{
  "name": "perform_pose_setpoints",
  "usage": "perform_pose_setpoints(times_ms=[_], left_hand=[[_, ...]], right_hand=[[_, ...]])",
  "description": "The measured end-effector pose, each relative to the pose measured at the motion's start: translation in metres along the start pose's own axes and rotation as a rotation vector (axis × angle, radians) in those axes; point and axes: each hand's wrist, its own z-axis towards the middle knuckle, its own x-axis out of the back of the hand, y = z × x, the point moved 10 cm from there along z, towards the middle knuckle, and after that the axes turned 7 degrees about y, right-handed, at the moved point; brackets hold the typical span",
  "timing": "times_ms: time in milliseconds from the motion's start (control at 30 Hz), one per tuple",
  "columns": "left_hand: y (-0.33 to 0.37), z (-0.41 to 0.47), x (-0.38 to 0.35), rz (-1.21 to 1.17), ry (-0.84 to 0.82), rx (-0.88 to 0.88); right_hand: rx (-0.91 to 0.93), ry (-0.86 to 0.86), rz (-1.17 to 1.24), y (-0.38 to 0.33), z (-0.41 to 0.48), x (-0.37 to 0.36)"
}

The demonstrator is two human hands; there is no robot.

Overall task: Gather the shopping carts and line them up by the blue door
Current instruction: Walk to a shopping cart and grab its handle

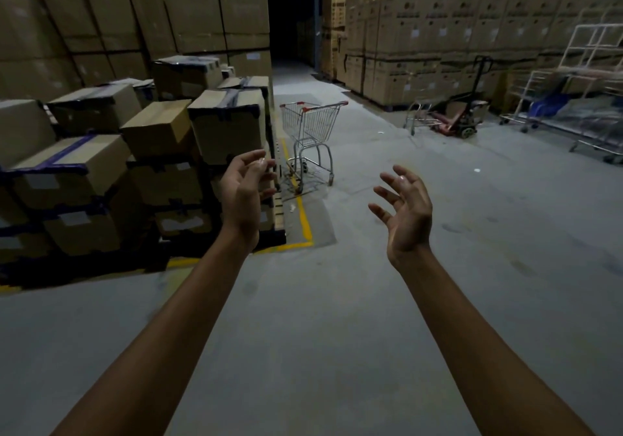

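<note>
A silver wire shopping cart (312,128) with red handle ends stands alone on the concrete floor ahead, beside the corner of a box pallet. My left hand (247,187) and my right hand (403,209) are stretched out in front of me, palms facing each other, fingers relaxed and spread, holding nothing. Both hands are well short of the cart. A second small cart frame (419,116) stands farther back on the right. No blue door is in view.
Taped cardboard boxes (151,138) are stacked on pallets at the left, edged by a yellow floor line (305,223). A tall wall of boxes (455,41) fills the back right. A pallet jack (468,111) and white metal racks (580,98) stand at right. A dark aisle runs ahead.
</note>
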Motion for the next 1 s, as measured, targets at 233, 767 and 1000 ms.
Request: perform_pose_setpoints(times_ms=[233,767,1000], left_hand=[[-0.081,0.122,-0.063,-0.033,-0.01,-0.027],[-0.243,0.427,-0.226,0.004,-0.04,0.02],[-0.314,0.522,-0.312,0.041,-0.009,-0.01]], right_hand=[[0.031,0.017,-0.021,0.058,0.14,-0.033],[0.024,0.085,-0.049,0.165,0.473,-0.111],[0.021,0.038,-0.016,0.215,0.624,-0.118]])
